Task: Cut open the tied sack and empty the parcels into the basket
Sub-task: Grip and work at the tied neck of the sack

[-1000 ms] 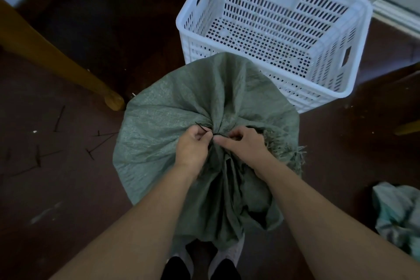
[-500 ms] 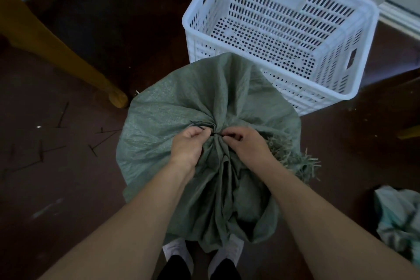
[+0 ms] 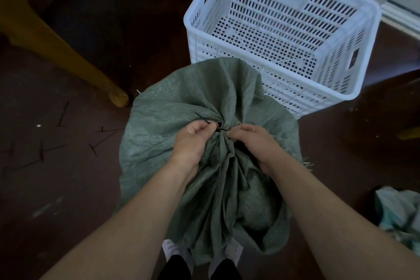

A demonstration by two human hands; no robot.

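Observation:
A full green woven sack (image 3: 172, 107) stands on the dark floor in front of my feet. Its neck is gathered and bound by a thin black tie (image 3: 208, 120). My left hand (image 3: 193, 141) pinches the tie and the bunched cloth from the left. My right hand (image 3: 256, 143) grips the gathered neck from the right. Behind the sack stands a white perforated plastic basket (image 3: 368, 36) with nothing inside. The parcels are hidden in the sack.
A wooden furniture leg (image 3: 68, 61) slants across the upper left. Several cut black ties (image 3: 61, 116) lie scattered on the floor at left. A crumpled pale green cloth or sack (image 3: 400, 213) lies at the right edge. A wall base runs behind the basket.
The view has shifted slightly, so the basket sits a little further right. Both hands stay at the sack's tied neck, with the left fingers working at the tie.

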